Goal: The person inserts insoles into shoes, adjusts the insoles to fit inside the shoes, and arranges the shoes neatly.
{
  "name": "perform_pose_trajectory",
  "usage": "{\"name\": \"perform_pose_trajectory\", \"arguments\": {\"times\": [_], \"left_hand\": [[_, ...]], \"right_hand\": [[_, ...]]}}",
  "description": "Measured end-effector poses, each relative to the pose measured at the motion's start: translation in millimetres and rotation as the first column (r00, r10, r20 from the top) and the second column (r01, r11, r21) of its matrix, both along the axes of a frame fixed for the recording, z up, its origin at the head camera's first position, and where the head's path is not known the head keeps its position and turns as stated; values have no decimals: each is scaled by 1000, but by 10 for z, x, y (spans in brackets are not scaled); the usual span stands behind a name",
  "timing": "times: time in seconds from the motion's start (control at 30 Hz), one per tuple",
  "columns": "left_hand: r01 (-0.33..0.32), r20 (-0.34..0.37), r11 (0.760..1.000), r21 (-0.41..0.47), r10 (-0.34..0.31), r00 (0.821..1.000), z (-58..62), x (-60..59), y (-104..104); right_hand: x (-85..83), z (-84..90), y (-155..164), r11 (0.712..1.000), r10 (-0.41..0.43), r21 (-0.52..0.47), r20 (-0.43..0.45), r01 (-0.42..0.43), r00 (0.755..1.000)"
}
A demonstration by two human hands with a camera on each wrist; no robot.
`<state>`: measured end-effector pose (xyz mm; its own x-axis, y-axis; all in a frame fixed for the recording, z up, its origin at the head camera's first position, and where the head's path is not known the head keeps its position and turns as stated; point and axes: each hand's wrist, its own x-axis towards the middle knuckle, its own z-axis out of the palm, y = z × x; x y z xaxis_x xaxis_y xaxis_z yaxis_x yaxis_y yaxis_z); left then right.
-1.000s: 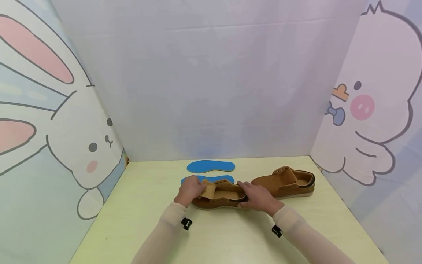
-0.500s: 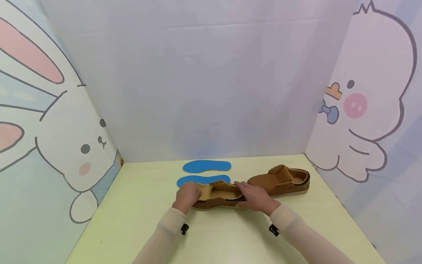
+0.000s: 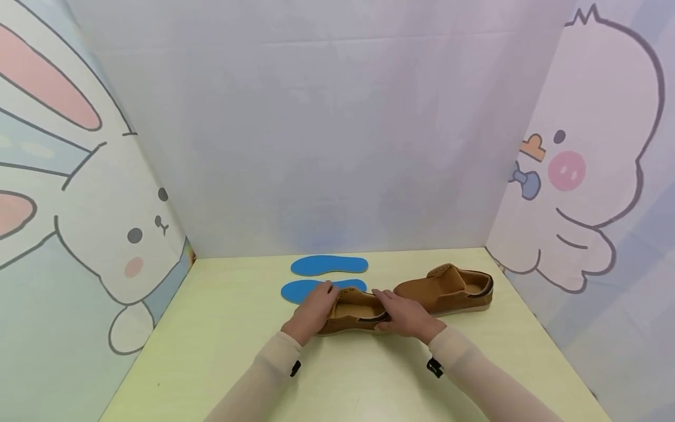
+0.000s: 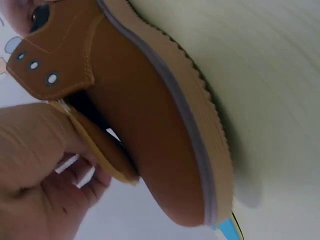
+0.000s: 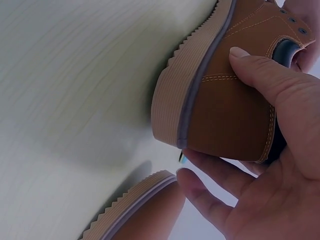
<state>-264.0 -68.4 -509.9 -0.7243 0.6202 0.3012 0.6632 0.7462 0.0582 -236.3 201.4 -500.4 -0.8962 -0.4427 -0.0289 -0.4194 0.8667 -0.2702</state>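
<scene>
A brown lace-up shoe point(image 3: 350, 323) lies on the table, toe to the left, without laces. My left hand point(image 3: 312, 312) is at the front of its opening, fingers bent against the raised tongue point(image 4: 102, 147), which it pinches. In the left wrist view, the tongue's yellowish edge stands out between the hand and the toe upper point(image 4: 145, 115). My right hand point(image 3: 408, 316) grips the heel, the thumb point(image 5: 260, 70) on the near side and fingers behind. The hand hides the back of the heel in the head view.
A second brown shoe point(image 3: 429, 294) sits just right of the first, behind my right hand. Two blue insoles lie farther back, one point(image 3: 329, 265) near the rear wall and one point(image 3: 297, 291) partly behind my left hand. Fabric walls point(image 3: 337, 146) enclose the table point(image 3: 237, 328).
My left hand has moved right from the toe toward the opening, bringing the folded-forward tongue back. The right hand stays on the heel. The view has shifted slightly.
</scene>
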Motion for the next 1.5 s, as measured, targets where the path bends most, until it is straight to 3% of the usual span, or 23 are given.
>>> {"name": "perform_pose_trajectory", "arguments": {"times": [0.13,0.37,0.47,0.6,0.77,1.0,1.17,1.3,1.5], "left_hand": [[48,41,999,4,-48,998,16,-5,-32],[-13,179,996,85,-2,984,65,73,-5],[-42,200,996,74,26,979,50,112,-14],[-29,221,999,27,22,975,13,161,-59],[-21,287,999,40,8,958,-4,165,-104],[-31,279,998,56,14,960,-18,163,-82],[-41,282,997,60,22,959,-24,179,-66],[-54,270,997,53,38,962,-35,176,-61],[-61,255,997,39,49,966,-45,168,-74]], "right_hand": [[4,13,-1,1000,1,2,0,-1,1000],[20,-1,1,1000,-20,4,-6,20,1000],[19,-17,-6,1000,-17,-1,-10,17,1000],[16,-40,-17,1000,-20,-1,-9,20,1000],[15,-64,-29,1000,-13,-6,-23,13,1000],[61,-36,-16,999,43,-7,-36,-44,998],[123,34,-41,984,169,-46,-31,-171,985],[119,100,-113,969,236,-53,-97,-242,967],[37,115,-214,967,253,43,-149,-250,956]]}}
